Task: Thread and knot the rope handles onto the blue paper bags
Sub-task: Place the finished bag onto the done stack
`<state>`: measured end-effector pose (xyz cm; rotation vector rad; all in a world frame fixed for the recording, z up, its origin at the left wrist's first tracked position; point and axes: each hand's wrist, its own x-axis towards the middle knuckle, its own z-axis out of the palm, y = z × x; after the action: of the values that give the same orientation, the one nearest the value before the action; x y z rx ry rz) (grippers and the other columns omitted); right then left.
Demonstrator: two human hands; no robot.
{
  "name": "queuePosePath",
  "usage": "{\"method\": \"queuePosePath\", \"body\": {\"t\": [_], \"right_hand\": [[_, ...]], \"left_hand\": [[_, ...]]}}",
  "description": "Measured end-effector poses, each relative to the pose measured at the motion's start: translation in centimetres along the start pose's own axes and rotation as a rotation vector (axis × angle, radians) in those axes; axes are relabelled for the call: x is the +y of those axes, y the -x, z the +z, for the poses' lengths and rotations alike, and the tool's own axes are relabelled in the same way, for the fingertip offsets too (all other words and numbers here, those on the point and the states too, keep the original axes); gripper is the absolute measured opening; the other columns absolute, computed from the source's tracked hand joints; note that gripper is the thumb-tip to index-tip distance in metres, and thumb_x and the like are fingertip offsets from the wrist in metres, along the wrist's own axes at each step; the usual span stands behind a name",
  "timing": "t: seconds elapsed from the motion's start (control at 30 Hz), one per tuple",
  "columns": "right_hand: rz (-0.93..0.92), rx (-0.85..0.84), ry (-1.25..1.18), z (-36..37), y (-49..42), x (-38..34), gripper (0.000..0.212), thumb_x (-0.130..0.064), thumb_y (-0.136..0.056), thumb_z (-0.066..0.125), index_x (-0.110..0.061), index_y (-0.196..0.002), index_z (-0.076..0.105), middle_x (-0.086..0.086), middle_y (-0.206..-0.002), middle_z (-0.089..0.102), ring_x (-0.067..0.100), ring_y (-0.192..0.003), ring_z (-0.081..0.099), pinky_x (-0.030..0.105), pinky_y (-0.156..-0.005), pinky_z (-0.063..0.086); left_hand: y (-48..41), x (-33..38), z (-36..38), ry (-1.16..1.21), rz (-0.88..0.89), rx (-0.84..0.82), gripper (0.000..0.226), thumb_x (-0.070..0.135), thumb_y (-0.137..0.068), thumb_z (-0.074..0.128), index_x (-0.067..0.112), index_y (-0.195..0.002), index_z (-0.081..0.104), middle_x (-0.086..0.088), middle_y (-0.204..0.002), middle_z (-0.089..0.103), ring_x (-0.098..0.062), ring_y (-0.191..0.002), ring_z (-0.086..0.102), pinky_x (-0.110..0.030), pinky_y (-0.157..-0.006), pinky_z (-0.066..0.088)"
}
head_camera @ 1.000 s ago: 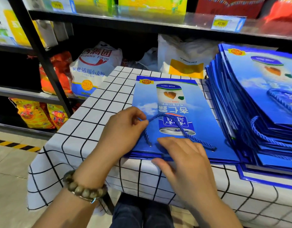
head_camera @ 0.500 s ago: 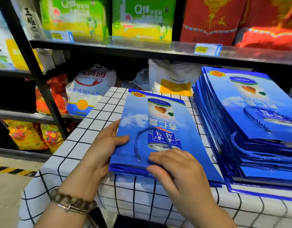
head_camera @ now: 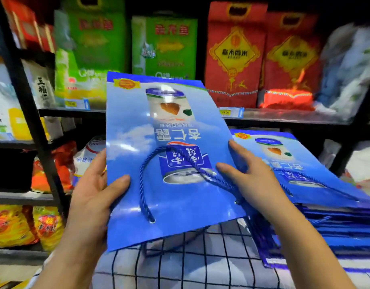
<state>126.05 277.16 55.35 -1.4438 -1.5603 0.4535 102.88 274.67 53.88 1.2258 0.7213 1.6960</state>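
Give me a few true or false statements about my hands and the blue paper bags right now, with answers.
1. The left hand and the right hand hold the flat blue paper bag by its side edges. True.
2. That bag lies flat on the black-and-white checked tablecloth. False: it is held up above it, tilted.
3. A blue twisted rope handle loops across the bag's front. True.
4. The stack of blue paper bags sits left of the held bag. False: it sits on the right.
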Motion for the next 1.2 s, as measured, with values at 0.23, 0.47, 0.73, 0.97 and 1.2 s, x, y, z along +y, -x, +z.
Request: {"method": "queuePosePath", "body": {"t": [0.23,0.47,0.73,0.97,1.2], "right_hand": [[0.002,0.247,0.305,-12.7,-1.7,1.7,0.057,-0.029,-0.08,0.068,-0.022,-0.133,0.047,-0.001,-0.137,0.049,0.014,-0.125,0.045,0.025,-0.095,0.033],[0.222,0.208,0.398,-18.9,-1.9,9.8,0.059,-0.032,-0.079,0.069,-0.018,-0.133,0.048,0.0,-0.138,0.047,0.018,-0.122,0.047,0.028,-0.091,0.037],[0.398,0.054,0.596,-18.1,-2.6,14.0,0.059,-0.043,-0.079,0.066,-0.016,-0.13,0.051,0.004,-0.136,0.051,0.024,-0.122,0.048,0.03,-0.092,0.037],[0.199,0.149,0.74,-19.0,-4.2,12.6,0.04,-0.038,-0.078,0.067,-0.018,-0.112,0.062,0.014,-0.116,0.059,0.029,-0.102,0.056,0.033,-0.079,0.043],[0.116,-0.163,0.574,-16.7,-4.3,10.6,0.049,-0.033,-0.089,0.056,-0.017,-0.135,0.044,0.001,-0.143,0.041,0.016,-0.13,0.038,0.021,-0.099,0.026]], "left_hand": [[-4.7,-2.6,10.3,-0.212,0.041,-0.193,0.03,-0.002,-0.073,0.067,0.022,-0.088,0.059,0.015,-0.073,0.07,0.006,-0.066,0.061,-0.014,-0.063,0.051],[-6.2,-9.5,18.3,-0.385,-0.185,-0.284,0.02,0.003,-0.081,0.062,0.008,-0.1,0.06,-0.01,-0.105,0.066,-0.025,-0.095,0.061,-0.041,-0.084,0.05],[-5.3,-13.6,18.9,-0.464,-0.437,-0.309,0.023,0.013,-0.077,0.066,0.009,-0.099,0.061,-0.008,-0.104,0.065,-0.025,-0.091,0.063,-0.038,-0.082,0.052],[-5.7,-11.3,19.9,-0.826,-0.015,-0.346,0.047,0.017,-0.089,0.056,0.013,-0.134,0.044,-0.005,-0.142,0.037,-0.019,-0.13,0.036,-0.027,-0.103,0.029],[-5.8,-10.8,22.9,-1.028,-0.051,-0.705,0.058,0.039,-0.092,0.048,0.016,-0.142,0.031,-0.004,-0.154,0.019,-0.018,-0.141,0.018,-0.033,-0.112,0.021]]}}
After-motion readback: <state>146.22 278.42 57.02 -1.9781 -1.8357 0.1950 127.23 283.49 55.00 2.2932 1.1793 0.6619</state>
